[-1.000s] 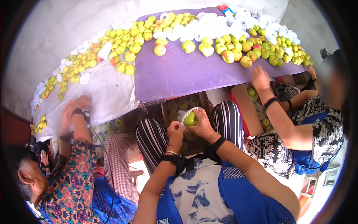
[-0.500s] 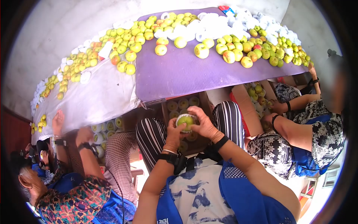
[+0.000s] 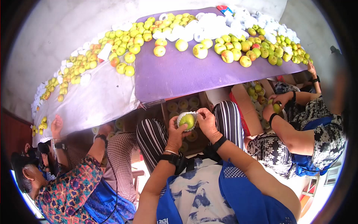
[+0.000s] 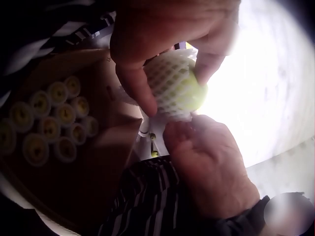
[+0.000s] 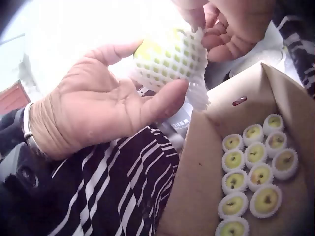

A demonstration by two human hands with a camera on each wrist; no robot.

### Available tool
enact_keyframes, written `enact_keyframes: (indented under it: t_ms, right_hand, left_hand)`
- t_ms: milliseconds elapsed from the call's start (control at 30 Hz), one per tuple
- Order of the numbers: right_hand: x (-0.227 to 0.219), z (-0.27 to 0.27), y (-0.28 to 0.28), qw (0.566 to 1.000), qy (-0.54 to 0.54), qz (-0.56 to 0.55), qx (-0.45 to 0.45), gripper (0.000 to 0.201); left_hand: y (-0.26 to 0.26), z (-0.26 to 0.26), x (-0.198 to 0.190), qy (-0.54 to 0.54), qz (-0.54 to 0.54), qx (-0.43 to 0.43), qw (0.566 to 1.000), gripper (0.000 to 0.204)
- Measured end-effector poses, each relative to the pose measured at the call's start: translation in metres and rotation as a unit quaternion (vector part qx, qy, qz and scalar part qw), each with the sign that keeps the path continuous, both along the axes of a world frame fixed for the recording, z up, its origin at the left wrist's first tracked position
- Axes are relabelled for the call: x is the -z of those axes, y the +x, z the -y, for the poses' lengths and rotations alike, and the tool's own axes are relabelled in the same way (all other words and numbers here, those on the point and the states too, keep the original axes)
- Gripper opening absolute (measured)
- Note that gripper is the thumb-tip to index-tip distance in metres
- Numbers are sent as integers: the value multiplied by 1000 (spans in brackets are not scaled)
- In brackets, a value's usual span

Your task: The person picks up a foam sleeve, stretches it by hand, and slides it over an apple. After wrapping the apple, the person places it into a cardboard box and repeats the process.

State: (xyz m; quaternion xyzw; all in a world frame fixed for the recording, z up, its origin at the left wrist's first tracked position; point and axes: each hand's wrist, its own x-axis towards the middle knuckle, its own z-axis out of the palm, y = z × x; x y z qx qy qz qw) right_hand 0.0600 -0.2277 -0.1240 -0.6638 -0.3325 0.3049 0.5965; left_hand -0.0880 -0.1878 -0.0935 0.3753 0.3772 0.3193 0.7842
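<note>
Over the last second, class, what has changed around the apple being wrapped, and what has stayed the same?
The foam net now covers more of the apple; a second ago it sat only at the apple's upper edge. The right hand has shifted from cupping the apple to pinching the net's rim. The left hand still holds the apple from below, over the box of wrapped apples. The purple mat is unchanged.

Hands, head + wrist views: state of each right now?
Left hand: curled round the apple in its white foam net, holding it.
Right hand: fingertips pinching the net's edge at the apple.
</note>
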Motion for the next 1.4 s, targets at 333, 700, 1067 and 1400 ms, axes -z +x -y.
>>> enact_keyframes:
  t_ms: [333,700,1067,1400]
  right_hand:
    - [-39,10,-14,948,124,248,-156,27]
    - [-4,-4,5,992,28,-118,27,33]
    - [-13,-6,8,992,55,-100,-54,16]
    - [-31,-2,1,961,12,-250,-117,19]
  left_hand:
    - [-5,-5,13,-80,175,-23,981,52]
    - [-8,-1,12,-74,84,-27,993,49]
    - [-6,-6,10,-69,134,6,989,45]
    - [-9,0,-1,-89,130,-2,987,48]
